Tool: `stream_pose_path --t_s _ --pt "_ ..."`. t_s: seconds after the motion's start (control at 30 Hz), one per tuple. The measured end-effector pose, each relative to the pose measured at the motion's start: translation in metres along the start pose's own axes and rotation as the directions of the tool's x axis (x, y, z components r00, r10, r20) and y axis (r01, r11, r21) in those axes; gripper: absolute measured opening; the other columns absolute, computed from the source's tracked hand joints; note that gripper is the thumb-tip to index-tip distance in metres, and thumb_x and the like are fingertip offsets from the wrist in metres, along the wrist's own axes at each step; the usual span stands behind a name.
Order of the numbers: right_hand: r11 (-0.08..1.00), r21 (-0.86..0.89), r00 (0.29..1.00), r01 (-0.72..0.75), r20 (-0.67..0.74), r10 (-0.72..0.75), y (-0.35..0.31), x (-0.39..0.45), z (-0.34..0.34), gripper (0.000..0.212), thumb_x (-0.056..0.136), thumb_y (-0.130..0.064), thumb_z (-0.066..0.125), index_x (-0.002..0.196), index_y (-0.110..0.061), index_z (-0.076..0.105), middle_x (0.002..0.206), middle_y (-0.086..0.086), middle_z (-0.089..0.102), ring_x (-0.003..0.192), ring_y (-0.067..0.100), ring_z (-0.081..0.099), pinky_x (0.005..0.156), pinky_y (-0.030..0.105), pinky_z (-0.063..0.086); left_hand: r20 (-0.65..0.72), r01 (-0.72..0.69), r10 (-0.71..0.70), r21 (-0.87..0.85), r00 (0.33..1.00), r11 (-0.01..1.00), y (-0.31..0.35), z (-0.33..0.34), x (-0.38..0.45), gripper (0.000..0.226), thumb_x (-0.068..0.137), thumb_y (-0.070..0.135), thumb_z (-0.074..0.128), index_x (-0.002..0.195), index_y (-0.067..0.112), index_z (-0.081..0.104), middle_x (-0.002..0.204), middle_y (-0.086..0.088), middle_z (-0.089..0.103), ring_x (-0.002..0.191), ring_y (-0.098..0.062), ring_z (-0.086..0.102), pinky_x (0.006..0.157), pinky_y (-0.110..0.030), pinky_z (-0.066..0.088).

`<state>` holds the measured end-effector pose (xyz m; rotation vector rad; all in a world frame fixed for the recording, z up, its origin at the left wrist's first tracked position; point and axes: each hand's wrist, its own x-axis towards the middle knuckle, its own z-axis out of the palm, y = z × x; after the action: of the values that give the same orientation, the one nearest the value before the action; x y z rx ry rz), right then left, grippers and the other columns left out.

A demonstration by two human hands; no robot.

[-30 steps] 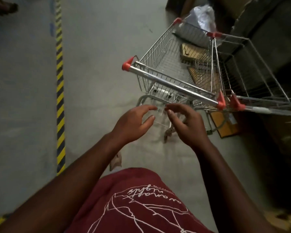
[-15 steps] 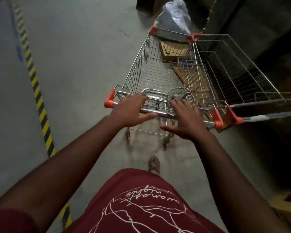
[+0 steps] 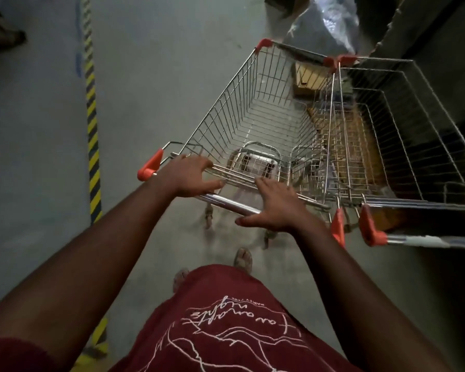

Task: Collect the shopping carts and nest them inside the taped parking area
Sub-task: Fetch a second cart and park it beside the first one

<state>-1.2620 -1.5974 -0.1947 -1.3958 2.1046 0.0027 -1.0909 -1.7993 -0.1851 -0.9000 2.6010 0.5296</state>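
A wire shopping cart (image 3: pixel 255 108) with orange corner caps stands right in front of me, its handle bar (image 3: pixel 228 203) running from lower right to upper left. My left hand (image 3: pixel 188 175) lies over the left part of the bar, its fingers curled over the rear rim and the thumb stretched along the bar. On the bar's right part rests my right hand (image 3: pixel 277 208), fingers spread forward and thumb beneath the bar. A second cart (image 3: pixel 414 124) stands side by side against the first one's right side. Yellow-black floor tape (image 3: pixel 91 124) runs along the left.
A shiny plastic bag (image 3: pixel 328 22) and cardboard pieces (image 3: pixel 306 76) lie beyond the carts' front ends. A dark wall or shelf edge (image 3: pixel 440 36) borders the right. Someone's foot (image 3: pixel 3 36) shows at the top left. Grey concrete floor (image 3: pixel 159 63) spreads between tape and carts.
One second ago both hands hovered short of the handle; they now lie on it. The view has swung so the cart points up and right, with the tape further left.
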Motion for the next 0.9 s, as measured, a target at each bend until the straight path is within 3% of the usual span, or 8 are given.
stream_pose_path --t_s 0.2,0.4,0.5,0.63,0.77,0.9 --pt "0.993 -0.044 0.994 0.110 -0.006 -0.111 0.010 -0.023 0.006 0.128 0.068 -0.086 0.065 0.167 -0.023 0.014 0.175 0.002 0.014 0.160 0.024 0.016 0.128 0.055 0.014 -0.026 0.098 -0.099 -0.042 0.995 0.994 0.029 0.013 -0.042 0.077 0.072 0.062 0.039 0.137 0.024 0.056 0.136 -0.006 0.061 0.130 -0.028 0.050 0.117 -0.042 0.022" --pt "0.985 -0.050 0.986 0.165 0.028 -0.163 0.007 -0.064 0.020 0.129 0.067 -0.091 0.066 0.166 -0.024 0.017 0.174 0.000 0.018 0.159 0.024 0.020 0.127 0.047 0.019 -0.069 0.148 -0.154 -0.077 0.986 0.986 0.043 0.048 -0.098 0.075 0.076 0.060 0.036 0.141 0.025 0.051 0.147 -0.009 0.051 0.136 -0.030 0.043 0.115 -0.044 0.027" --pt "0.977 -0.070 0.979 0.201 0.037 -0.198 -0.001 -0.084 0.028 0.127 0.067 -0.088 0.069 0.166 -0.024 0.020 0.173 0.001 0.023 0.157 0.026 0.025 0.126 0.044 0.022 -0.086 0.190 -0.201 -0.119 0.976 0.975 0.049 0.065 -0.129 0.067 0.084 0.050 0.050 0.146 0.023 0.049 0.149 -0.011 0.049 0.138 -0.030 0.041 0.116 -0.044 0.025" --pt "0.955 -0.093 0.958 0.282 0.076 -0.276 -0.011 -0.113 0.045 0.125 0.068 -0.081 0.077 0.165 -0.019 0.027 0.171 0.007 0.030 0.155 0.028 0.031 0.125 0.042 0.028 -0.088 0.262 -0.280 -0.176 0.956 0.949 0.057 0.095 -0.182 0.068 0.080 0.057 0.048 0.140 0.026 0.053 0.143 -0.010 0.055 0.134 -0.032 0.045 0.115 -0.047 0.029" --pt "0.939 -0.118 0.944 0.323 0.112 -0.310 -0.015 -0.146 0.065 0.135 0.057 -0.095 0.064 0.164 -0.021 0.028 0.170 0.005 0.030 0.155 0.027 0.032 0.125 0.047 0.029 -0.150 0.337 -0.376 -0.235 0.914 0.912 0.084 0.121 -0.239 0.055 0.087 0.051 0.050 0.131 0.020 0.058 0.135 -0.010 0.059 0.128 -0.030 0.048 0.112 -0.044 0.031" --pt "0.907 -0.125 0.911 0.402 0.160 -0.381 -0.019 -0.175 0.084 0.134 0.054 -0.096 0.063 0.163 -0.024 0.030 0.171 0.001 0.030 0.155 0.023 0.031 0.126 0.047 0.028 -0.196 0.411 -0.464 -0.258 0.864 0.874 0.105 0.154 -0.288 0.053 0.089 0.052 0.049 0.128 0.019 0.060 0.134 -0.006 0.061 0.125 -0.027 0.051 0.109 -0.042 0.032"
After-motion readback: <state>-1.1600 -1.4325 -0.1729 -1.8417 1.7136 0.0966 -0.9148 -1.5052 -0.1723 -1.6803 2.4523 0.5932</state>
